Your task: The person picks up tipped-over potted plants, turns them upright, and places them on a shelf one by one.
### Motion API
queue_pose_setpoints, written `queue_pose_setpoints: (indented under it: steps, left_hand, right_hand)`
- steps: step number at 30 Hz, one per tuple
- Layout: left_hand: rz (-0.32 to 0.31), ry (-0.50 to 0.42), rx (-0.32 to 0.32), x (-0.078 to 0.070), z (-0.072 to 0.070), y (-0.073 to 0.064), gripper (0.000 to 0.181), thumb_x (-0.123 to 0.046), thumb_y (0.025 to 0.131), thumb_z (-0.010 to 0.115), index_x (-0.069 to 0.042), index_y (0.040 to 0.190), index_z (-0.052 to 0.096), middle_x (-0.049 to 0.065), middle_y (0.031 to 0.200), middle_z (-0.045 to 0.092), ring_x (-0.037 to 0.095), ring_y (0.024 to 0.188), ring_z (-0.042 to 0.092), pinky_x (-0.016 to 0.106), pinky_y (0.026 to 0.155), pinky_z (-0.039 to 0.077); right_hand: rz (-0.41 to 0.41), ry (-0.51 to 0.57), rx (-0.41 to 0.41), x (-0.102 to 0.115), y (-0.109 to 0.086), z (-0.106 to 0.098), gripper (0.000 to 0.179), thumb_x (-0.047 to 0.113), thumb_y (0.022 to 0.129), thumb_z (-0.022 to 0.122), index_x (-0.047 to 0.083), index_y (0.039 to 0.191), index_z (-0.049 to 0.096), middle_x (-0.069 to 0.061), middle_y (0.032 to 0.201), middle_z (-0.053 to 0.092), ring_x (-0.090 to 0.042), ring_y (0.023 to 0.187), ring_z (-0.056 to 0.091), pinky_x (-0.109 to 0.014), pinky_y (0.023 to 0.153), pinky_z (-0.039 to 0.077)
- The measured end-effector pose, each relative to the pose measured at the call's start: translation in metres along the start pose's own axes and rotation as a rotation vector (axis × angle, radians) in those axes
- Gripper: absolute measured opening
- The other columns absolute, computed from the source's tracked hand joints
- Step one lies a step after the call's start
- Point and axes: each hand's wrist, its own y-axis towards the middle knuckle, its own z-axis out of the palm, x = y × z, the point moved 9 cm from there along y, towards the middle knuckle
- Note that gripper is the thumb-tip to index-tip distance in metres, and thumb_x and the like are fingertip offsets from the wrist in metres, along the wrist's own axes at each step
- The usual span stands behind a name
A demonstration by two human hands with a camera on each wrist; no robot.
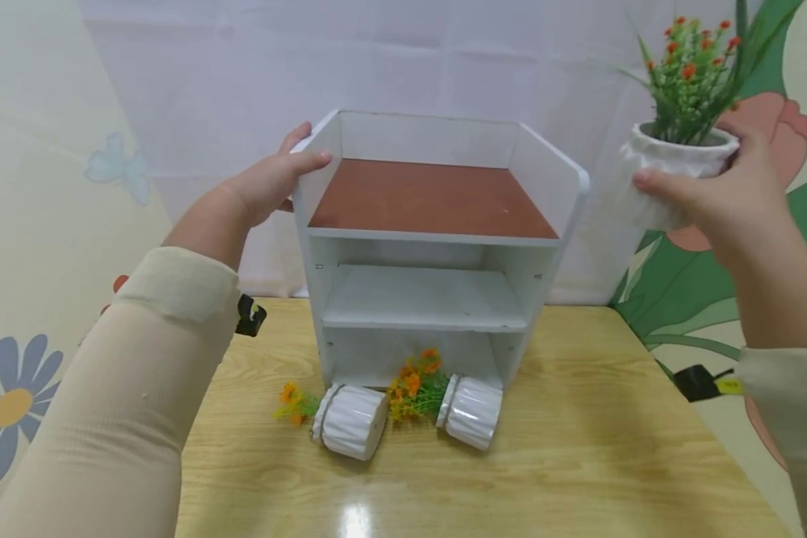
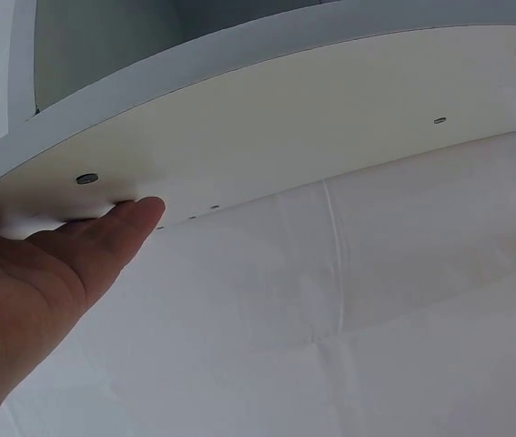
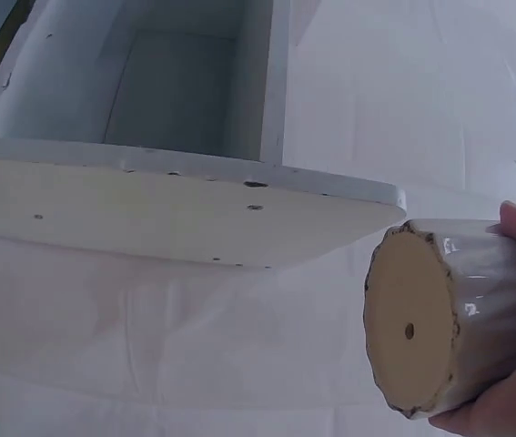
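Note:
A small white shelf unit (image 1: 413, 252) with a brown top board stands upright on the wooden table. My left hand (image 1: 269, 181) grips the top edge of its left side panel, thumb over the edge; in the left wrist view the fingers (image 2: 135, 228) lie against the panel's outer face. Off to the right, my right hand (image 1: 746, 194) holds up a white flower pot (image 1: 679, 157) with red-flowered greenery, thumb on its front. Its unglazed base (image 3: 409, 323), with a small hole, shows in the right wrist view, beside the unit's side panel.
Two white pots lie tipped over before the bottom compartment: the left pot (image 1: 350, 421) and the right pot (image 1: 471, 411), both with orange and yellow flowers. White cloth (image 1: 437, 60) hangs behind. Floral panels flank the table (image 1: 578, 448).

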Motion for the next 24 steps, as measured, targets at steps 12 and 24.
queue_pose_setpoints:
  steps: [12, 24]
  left_hand:
    - [-0.001, -0.002, 0.003, 0.002, 0.000, 0.000, 0.075, -0.060, 0.097, 0.033, -0.049, 0.150, -0.018, 0.006, 0.162, 0.013, 0.028, 0.141, 0.024, 0.054, 0.114, 0.025]
    - [0.001, 0.002, 0.003, 0.003, 0.001, 0.000, 0.075, -0.060, 0.097, 0.033, -0.048, 0.151, -0.018, 0.007, 0.162, 0.014, 0.029, 0.141, 0.024, 0.055, 0.115, 0.024]
  right_hand:
    - [0.022, 0.044, -0.038, 0.042, 0.005, 0.010, 0.107, 0.033, 0.079, 0.081, 0.039, 0.154, 0.004, 0.014, 0.157, 0.021, -0.006, 0.130, 0.036, -0.033, 0.119, 0.028]
    - [0.020, 0.148, 0.032, 0.071, 0.005, 0.031, 0.109, 0.029, 0.077, 0.084, 0.043, 0.152, 0.006, 0.017, 0.150, 0.026, -0.007, 0.129, 0.037, -0.033, 0.118, 0.029]
